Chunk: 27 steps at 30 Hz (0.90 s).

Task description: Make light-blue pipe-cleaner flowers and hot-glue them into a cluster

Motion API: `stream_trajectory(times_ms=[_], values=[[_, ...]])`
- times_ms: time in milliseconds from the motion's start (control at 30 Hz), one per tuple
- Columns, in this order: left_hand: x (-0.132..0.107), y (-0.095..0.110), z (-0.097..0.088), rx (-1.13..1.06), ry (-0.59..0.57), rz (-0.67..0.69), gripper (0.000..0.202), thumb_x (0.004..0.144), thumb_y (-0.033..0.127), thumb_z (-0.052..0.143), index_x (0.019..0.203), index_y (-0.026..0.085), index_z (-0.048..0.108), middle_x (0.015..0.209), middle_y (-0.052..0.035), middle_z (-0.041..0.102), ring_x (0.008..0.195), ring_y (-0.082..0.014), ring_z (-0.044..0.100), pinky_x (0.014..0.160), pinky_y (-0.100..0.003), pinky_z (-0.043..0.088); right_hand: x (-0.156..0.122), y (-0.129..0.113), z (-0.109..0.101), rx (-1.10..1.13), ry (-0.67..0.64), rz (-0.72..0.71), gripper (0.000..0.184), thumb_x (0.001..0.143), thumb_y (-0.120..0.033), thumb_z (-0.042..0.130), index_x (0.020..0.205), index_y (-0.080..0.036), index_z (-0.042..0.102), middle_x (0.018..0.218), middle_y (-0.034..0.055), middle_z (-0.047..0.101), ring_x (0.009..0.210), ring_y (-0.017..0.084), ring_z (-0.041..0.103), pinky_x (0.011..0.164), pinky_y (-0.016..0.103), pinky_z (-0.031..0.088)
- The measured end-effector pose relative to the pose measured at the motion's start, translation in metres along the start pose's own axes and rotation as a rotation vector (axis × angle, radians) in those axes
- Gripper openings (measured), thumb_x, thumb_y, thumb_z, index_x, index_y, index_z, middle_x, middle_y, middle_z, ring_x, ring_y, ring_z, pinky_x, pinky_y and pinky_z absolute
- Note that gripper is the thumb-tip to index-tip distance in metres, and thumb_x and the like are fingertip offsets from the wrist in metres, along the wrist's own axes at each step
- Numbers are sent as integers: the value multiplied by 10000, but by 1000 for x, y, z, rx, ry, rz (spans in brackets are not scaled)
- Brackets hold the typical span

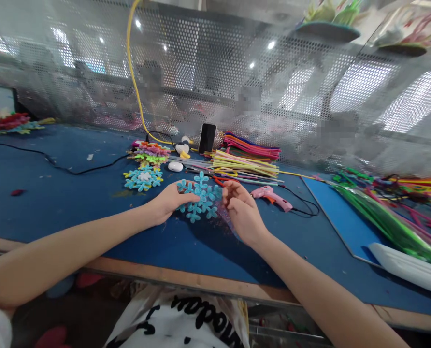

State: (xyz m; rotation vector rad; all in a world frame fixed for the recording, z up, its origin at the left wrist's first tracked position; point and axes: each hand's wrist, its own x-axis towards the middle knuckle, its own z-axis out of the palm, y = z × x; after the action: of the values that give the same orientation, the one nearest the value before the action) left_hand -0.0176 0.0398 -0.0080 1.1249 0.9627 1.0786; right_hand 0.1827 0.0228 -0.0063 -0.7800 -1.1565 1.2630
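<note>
A light-blue snowflake of fuzzy pipe cleaners (201,205) is held up over the blue table. My left hand (168,200) pinches its left side, thumb on top and fingers partly hidden behind. My right hand (242,210) is just at the snowflake's right tip, its fingers curled together. Whatever those fingers grip, if anything, is too small to make out. Behind my left hand lies another snowflake, blue and yellow with a white centre (143,178). Right of my right hand rests a pink glue gun (271,197).
Behind the hands are a pile of coloured snowflakes (152,152), a white case (175,166), a phone (207,138) and bundled pipe cleaners (244,164). At right, a green bag of pipe cleaners (389,217) lies on a blue board (331,208). A perforated metal panel (215,72) closes the back.
</note>
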Motion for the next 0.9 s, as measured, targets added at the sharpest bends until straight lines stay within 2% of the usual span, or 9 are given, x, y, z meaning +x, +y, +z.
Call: stream_trajectory(times_ms=[133, 300, 367, 533, 733, 900], values=[[4, 0, -4, -40, 20, 3, 360, 591, 286, 879, 856, 184, 657, 760, 19, 701, 705, -167, 664, 671, -306, 540, 3, 0, -1, 82, -1, 33, 530, 480, -80, 466, 958, -250, 621, 823, -41, 438, 611, 99, 316, 581, 271, 251], [9, -4, -10, -18, 110, 18, 405, 602, 319, 899, 769, 206, 547, 689, 57, 610, 651, -138, 610, 577, -266, 480, 1, 2, 1, 77, -65, 43, 559, 482, -79, 439, 974, -257, 637, 865, -24, 440, 631, 111, 332, 602, 280, 291], [10, -4, -10, -34, 107, 25, 421, 603, 312, 902, 783, 209, 536, 700, 63, 600, 651, -127, 598, 565, -253, 464, 1, 3, 0, 62, -73, 51, 578, 480, -71, 439, 985, -256, 650, 867, -21, 440, 639, 113, 339, 603, 280, 292], [7, 0, -7, -74, 30, 42, 398, 626, 293, 891, 869, 203, 590, 790, 49, 645, 712, -117, 617, 600, -231, 473, 4, 5, -3, 41, -65, 64, 591, 477, -50, 446, 989, -241, 671, 874, -16, 468, 657, 114, 363, 612, 269, 299], [6, 2, -7, -6, 62, 47, 359, 636, 268, 856, 880, 197, 602, 812, 34, 679, 745, -139, 645, 653, -251, 516, 4, 3, -4, 50, -31, 86, 599, 457, -45, 434, 972, -237, 670, 849, -17, 480, 640, 117, 345, 589, 259, 286], [9, 3, -10, 112, 67, 76, 422, 602, 277, 866, 946, 186, 639, 895, -8, 708, 820, -175, 670, 722, -288, 546, 3, 3, -4, 52, -45, 77, 575, 478, -43, 446, 963, -233, 690, 864, -10, 489, 671, 114, 376, 609, 251, 312]])
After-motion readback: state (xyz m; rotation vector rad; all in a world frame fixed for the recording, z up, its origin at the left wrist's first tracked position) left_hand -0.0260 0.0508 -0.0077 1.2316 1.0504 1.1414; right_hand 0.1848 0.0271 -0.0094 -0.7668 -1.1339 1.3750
